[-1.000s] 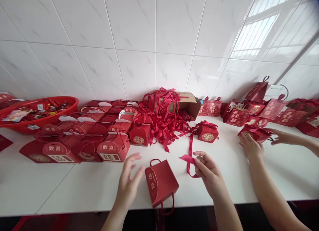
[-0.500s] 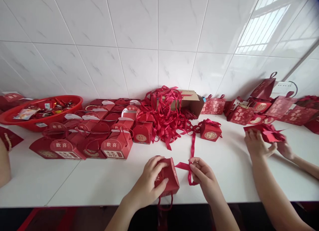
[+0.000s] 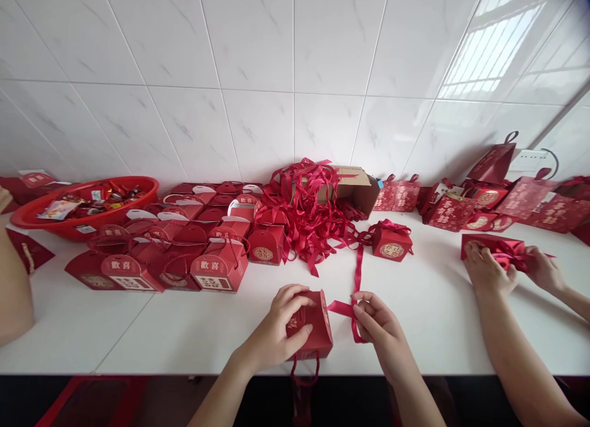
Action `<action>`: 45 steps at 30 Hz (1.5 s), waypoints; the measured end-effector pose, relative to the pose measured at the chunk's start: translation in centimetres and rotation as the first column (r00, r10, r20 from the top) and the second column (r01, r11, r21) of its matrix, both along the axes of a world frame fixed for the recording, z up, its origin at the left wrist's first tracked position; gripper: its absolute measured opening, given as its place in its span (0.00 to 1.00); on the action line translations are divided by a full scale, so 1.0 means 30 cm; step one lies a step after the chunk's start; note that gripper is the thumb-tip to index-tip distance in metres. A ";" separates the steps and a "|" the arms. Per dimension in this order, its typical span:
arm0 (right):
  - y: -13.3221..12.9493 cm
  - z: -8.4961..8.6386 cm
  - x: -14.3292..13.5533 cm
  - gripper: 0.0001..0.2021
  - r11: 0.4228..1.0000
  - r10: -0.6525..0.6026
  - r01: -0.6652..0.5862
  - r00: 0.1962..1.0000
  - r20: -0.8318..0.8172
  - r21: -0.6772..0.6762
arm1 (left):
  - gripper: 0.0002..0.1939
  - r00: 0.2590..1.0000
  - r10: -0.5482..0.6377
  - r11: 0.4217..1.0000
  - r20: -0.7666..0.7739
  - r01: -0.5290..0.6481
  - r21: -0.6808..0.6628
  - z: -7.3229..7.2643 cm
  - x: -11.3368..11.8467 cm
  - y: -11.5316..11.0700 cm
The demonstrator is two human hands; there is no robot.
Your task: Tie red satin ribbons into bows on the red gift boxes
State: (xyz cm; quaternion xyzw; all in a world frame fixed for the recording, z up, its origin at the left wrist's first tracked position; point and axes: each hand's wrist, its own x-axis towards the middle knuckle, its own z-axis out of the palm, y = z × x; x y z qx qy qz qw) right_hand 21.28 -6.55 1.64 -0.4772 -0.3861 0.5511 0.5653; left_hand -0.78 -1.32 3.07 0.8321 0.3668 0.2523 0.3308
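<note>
Near the table's front edge, my left hand (image 3: 286, 324) rests over a red gift box (image 3: 321, 335), its fingers and thumb gripping the top and side. The box's cord handle (image 3: 305, 378) hangs over the edge. Just to the right, my right hand (image 3: 378, 321) pinches a red ribbon (image 3: 358, 268) between thumb and fingers. One short end of the ribbon points left toward the box, and a loop droops below my fingers. Its other end runs back toward a tangled heap of red ribbons (image 3: 316, 230).
Rows of red boxes (image 3: 179, 255) stand at left, before a red basin (image 3: 87, 225) of wrapped sweets. Behind the ribbons lies an open cardboard box (image 3: 366, 196). A bow-tied box (image 3: 391, 242) stands right of them. At right, a co-worker's hands (image 3: 491, 270) handle another red box (image 3: 493, 246).
My hands stay almost in place on the box and ribbon. The co-worker's hands have turned and lowered their box, and the view has shifted slightly.
</note>
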 end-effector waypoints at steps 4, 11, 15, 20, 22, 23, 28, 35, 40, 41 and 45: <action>0.006 -0.012 0.005 0.15 1.000 -0.025 0.025 1.000 0.018 0.003 | 0.17 1.000 -0.003 1.000 0.028 0.004 -0.009 -0.006 0.001 0.004; 0.003 -0.018 0.001 0.15 0.999 -0.048 0.048 0.999 0.002 -0.010 | 0.17 0.999 -0.022 0.999 0.030 0.023 -0.032 -0.007 -0.002 0.013; -0.003 -0.007 0.000 0.14 1.000 -0.025 0.025 0.999 0.020 -0.014 | 0.17 0.997 -0.053 0.997 0.049 0.056 -0.046 -0.002 -0.002 0.022; 0.002 0.005 -0.004 0.13 1.000 0.000 0.001 0.998 0.061 -0.007 | 0.17 0.997 -0.048 0.999 0.053 0.049 -0.021 0.001 0.007 0.027; 0.006 0.010 -0.014 0.13 1.000 0.013 -0.014 0.997 0.074 0.005 | 0.15 0.999 -0.029 0.999 0.045 0.030 -0.011 0.006 0.014 0.028; 0.009 0.012 -0.022 0.13 1.000 0.024 -0.025 0.996 0.083 0.013 | 0.13 0.999 -0.018 1.000 0.046 0.019 -0.012 0.009 0.018 0.028; 0.014 0.025 -0.066 0.13 0.992 0.102 -0.110 0.986 0.136 0.057 | 0.07 0.997 0.024 0.999 0.071 -0.022 -0.030 0.022 0.038 0.028; 0.048 0.044 -0.090 0.21 0.955 -0.074 -0.101 0.827 0.557 0.278 | 0.09 0.973 0.082 0.996 0.215 -0.088 0.018 0.046 0.048 0.034; 0.085 0.117 -0.108 0.10 0.925 0.075 -0.248 0.861 0.502 0.288 | 0.09 0.955 0.071 0.988 0.289 -0.107 0.113 0.098 0.041 0.011; 0.076 0.140 -0.100 0.09 0.920 0.067 -0.238 0.880 0.470 0.313 | 0.07 0.956 0.089 0.984 0.279 -0.128 0.123 0.102 0.033 0.000; -0.036 0.234 -0.018 0.05 0.855 -0.161 -0.060 0.913 0.374 0.515 | 0.17 0.969 0.204 0.974 0.136 -0.215 0.074 0.078 -0.022 -0.060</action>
